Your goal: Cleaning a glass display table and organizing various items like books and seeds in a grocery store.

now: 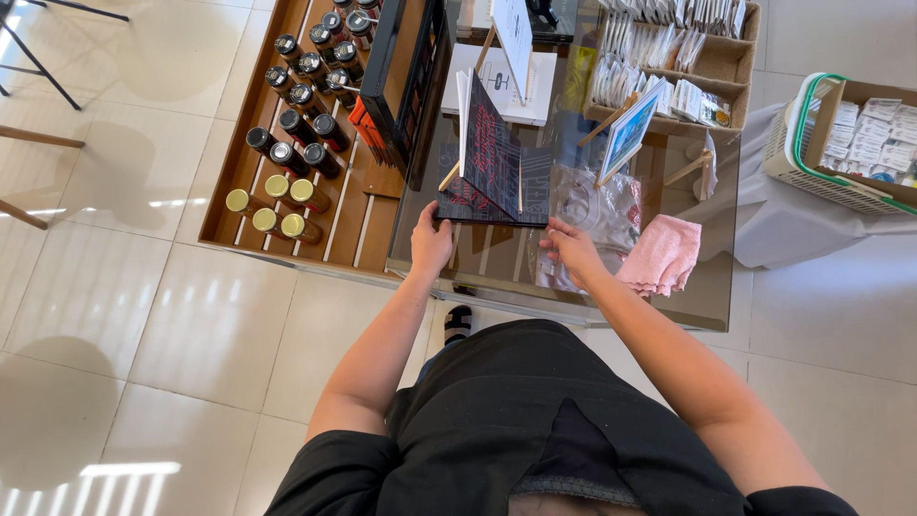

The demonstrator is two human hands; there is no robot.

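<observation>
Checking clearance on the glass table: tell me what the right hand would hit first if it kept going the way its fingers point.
The right hand would probably meet the dark book lying flat first; its fingertips are already at its near edge.

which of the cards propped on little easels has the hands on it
The dark card with red print, at the glass table's near edge: the left hand and right hand touch its base. The blue-framed card stands untouched to its right.

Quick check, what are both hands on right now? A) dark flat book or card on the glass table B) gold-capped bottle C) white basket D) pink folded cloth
A: the left hand and right hand grip the near corners of the dark book lying on the glass table; the pink cloth lies untouched beside it.
</observation>
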